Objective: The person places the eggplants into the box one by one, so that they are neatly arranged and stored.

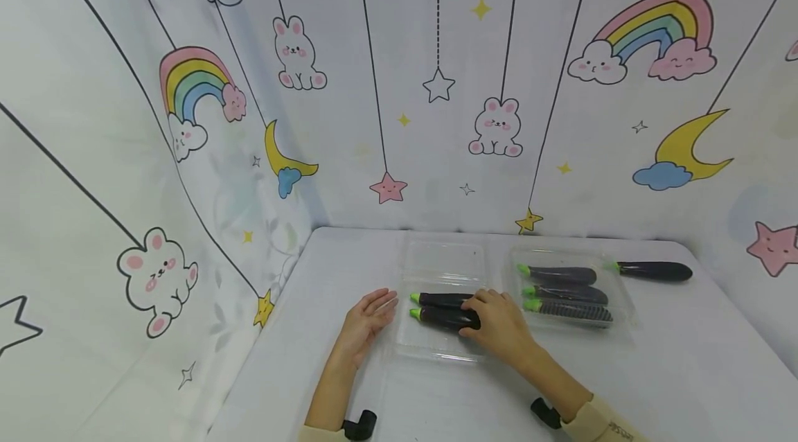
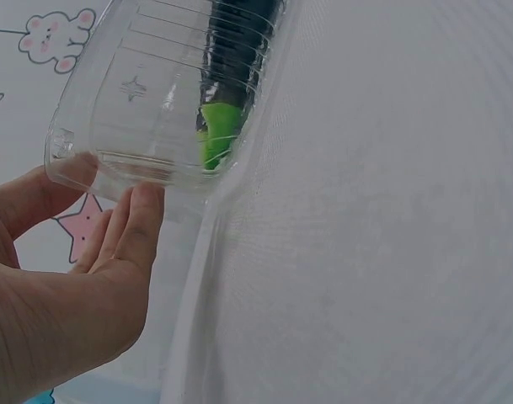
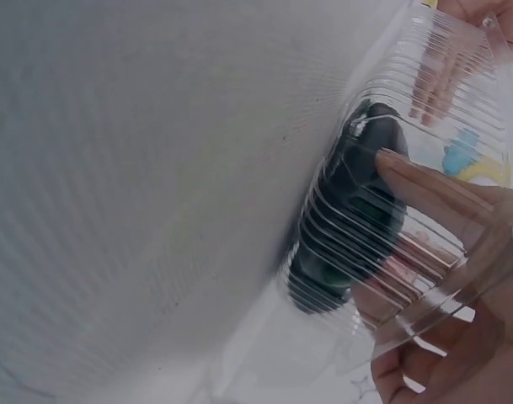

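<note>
Two dark eggplants [image 1: 444, 319] with bright green stems lie side by side in an open clear plastic box [image 1: 430, 352]. At their right ends my right hand [image 1: 499, 328] grips the nearer eggplant, thumb on its near side and fingers over the top. In the right wrist view, the thumb [image 3: 441, 189] rests on the dark eggplant [image 3: 349, 219] behind the ribbed plastic wall. My left hand [image 1: 368, 324] is at the box's left side, fingers loosely extended. The left wrist view shows its fingertips [image 2: 146, 202] right at the box's end wall.
The box's clear lid [image 1: 442, 262] lies flipped back behind it. To the right, another clear box [image 1: 623, 310] holds three eggplants, and a single eggplant [image 1: 654, 271] lies beyond it on the white table [image 1: 698, 359]. A printed curtain [image 1: 399, 151] hangs at the back and left.
</note>
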The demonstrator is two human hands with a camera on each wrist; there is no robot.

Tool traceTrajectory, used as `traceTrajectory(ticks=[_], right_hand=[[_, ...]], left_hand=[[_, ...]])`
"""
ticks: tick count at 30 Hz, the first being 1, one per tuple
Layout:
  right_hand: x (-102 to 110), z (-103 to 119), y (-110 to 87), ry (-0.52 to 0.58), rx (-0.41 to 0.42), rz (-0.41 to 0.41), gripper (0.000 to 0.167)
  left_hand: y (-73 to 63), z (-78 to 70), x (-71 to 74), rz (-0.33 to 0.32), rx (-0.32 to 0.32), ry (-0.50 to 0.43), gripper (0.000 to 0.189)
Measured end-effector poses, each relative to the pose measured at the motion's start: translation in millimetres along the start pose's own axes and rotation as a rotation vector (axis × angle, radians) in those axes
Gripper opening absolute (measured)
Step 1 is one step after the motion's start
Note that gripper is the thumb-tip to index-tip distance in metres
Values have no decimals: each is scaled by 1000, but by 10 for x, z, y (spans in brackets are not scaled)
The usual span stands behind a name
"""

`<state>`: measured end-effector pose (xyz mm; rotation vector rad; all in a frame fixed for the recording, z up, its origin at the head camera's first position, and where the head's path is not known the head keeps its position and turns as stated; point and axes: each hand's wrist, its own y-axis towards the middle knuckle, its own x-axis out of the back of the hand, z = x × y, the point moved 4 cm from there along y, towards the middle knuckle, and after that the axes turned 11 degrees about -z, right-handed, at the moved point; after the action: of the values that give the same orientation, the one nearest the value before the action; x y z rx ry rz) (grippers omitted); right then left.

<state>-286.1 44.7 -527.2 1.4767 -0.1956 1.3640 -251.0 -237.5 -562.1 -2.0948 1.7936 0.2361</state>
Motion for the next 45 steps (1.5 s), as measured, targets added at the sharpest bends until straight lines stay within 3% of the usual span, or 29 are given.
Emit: traceTrajectory(ticks=[17, 26, 45], right_hand=[[230, -19, -23, 118, -32, 24, 49], [569, -172, 0, 115, -34, -114, 42], [1156, -789, -25, 109, -134, -253, 34]], left_hand=[[-3, 9, 3, -18, 5, 4, 65], [-3, -3, 5, -16, -3, 17, 66], [-25, -3, -2, -14, 15, 19, 65]])
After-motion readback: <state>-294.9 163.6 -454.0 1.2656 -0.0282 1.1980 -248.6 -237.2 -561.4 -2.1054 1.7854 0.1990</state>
